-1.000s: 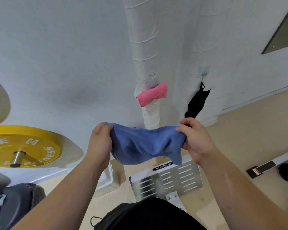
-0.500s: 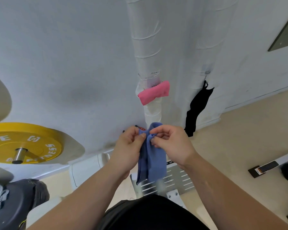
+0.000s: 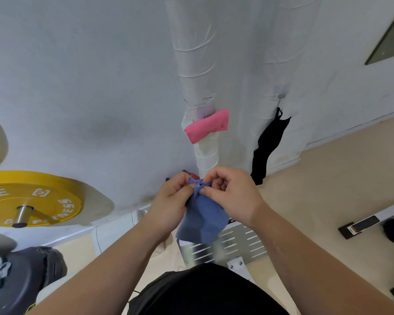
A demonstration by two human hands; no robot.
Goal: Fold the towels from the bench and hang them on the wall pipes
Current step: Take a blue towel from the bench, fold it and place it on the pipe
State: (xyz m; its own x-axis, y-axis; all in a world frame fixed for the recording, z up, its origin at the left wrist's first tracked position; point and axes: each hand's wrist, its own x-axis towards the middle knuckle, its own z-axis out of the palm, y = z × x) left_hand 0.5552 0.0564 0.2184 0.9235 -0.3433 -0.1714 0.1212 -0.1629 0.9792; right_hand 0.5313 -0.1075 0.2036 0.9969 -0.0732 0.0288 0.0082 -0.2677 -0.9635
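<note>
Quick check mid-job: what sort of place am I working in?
Probably a gym or workout room: a yellow weight plate marked FITNESS on a steel bar, a slotted metal equipment plate, and a pink towel hung on a wrapped wall pipe.

One wide-angle view from the person's head looks forward and down, facing the wall and wrapped pipes that fill the upper frame. The left hand and right hand sit close, at centre.
</note>
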